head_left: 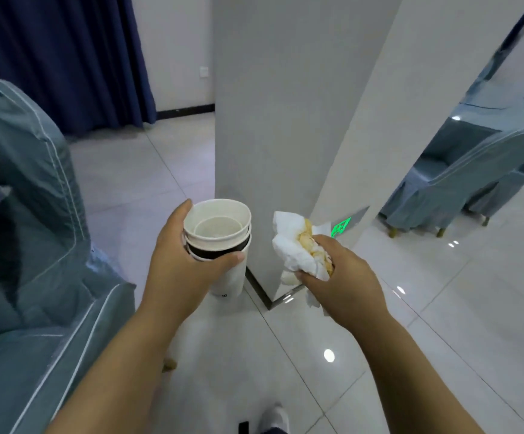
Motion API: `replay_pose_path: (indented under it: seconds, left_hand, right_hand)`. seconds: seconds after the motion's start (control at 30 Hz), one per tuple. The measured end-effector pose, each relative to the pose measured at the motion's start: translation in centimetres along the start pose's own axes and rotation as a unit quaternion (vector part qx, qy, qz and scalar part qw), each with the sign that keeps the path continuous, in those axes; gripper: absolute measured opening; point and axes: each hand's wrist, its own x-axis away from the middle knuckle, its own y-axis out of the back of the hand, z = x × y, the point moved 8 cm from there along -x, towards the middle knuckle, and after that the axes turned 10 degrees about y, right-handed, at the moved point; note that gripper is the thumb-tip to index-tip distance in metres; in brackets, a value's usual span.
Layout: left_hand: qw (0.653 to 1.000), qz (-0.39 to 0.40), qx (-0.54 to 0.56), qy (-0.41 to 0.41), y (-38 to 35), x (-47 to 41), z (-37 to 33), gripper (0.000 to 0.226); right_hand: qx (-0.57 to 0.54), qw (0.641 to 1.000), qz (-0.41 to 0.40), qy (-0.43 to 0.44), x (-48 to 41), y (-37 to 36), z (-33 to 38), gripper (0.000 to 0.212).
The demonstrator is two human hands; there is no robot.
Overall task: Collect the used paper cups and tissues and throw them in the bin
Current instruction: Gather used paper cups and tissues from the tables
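Observation:
My left hand grips a stack of nested white paper cups, open end up, fingers behind and thumb across the front. Just below and behind the cups stands a small white round bin with a dark inside, on the floor at the pillar's corner; the cups hide most of its opening. To the right of the bin, my right hand clutches a bunch of crumpled white tissues stained yellow-brown.
A wide white pillar rises right behind the bin, with a green lit sign low on its side. A blue-grey covered chair is close on my left. More covered chairs stand at the right. The floor is glossy white tile.

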Motion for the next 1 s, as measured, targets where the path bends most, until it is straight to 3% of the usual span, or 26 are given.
replay_pose_path:
  seconds: [0.17,0.3,0.67,0.83,1.0]
  left_hand:
    - [0.997,-0.073,-0.002,0.022,1.1,-9.0,0.1,0.1]
    - [0.991,-0.125,0.013,0.038,1.4,-17.0,0.2,0.103]
    - [0.969,-0.231,0.052,0.07,4.5,-34.3,0.5,0.099]
    - [0.969,-0.24,0.015,0.051,7.2,-43.2,0.9,0.06]
    - [0.966,-0.253,0.026,0.05,10.3,-54.5,1.9,0.076]
  right_hand:
    - [-0.006,0.997,0.034,0.07,-11.9,-3.0,1.4,0.035]
    - [-0.013,0.989,0.075,0.123,-22.4,-5.8,2.4,0.05]
    - [-0.01,0.961,0.162,0.226,-45.8,-12.8,8.5,0.048]
    - [-0.019,0.954,0.177,0.24,-54.5,-17.3,10.9,0.051]
    - [0.007,0.953,0.179,0.243,-64.4,-21.0,14.6,0.053]
